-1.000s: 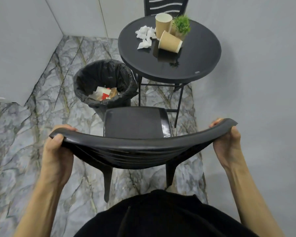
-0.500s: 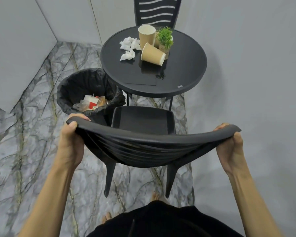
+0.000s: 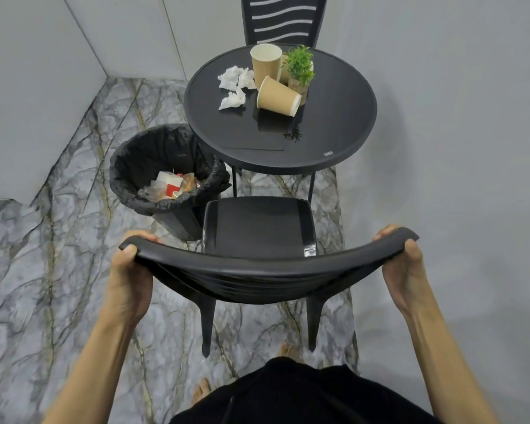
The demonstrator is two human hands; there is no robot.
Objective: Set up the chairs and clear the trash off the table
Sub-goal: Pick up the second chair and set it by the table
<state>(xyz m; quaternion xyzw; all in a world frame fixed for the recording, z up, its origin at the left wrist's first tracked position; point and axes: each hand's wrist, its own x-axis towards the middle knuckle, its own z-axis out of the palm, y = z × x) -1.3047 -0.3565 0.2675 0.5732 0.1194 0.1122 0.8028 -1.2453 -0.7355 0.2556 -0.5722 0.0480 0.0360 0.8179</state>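
Observation:
A black chair (image 3: 259, 228) stands in front of me, facing the round black table (image 3: 334, 123). My left hand (image 3: 129, 280) grips the left end of its curved backrest, and my right hand (image 3: 403, 270) grips the right end. On the table stand an upright paper cup (image 3: 265, 64) and a tipped paper cup (image 3: 277, 96), with crumpled white tissues (image 3: 234, 85) to their left. A second black chair (image 3: 283, 21) stands behind the table.
A small potted plant (image 3: 300, 70) sits on the table by the cups. A bin with a black liner (image 3: 162, 166), holding some trash, stands left of the chair seat. A grey wall runs along the right. The floor is marble.
The chair and both hands have shifted right and nearer the table. The seat's front edge now sits just below the table rim.

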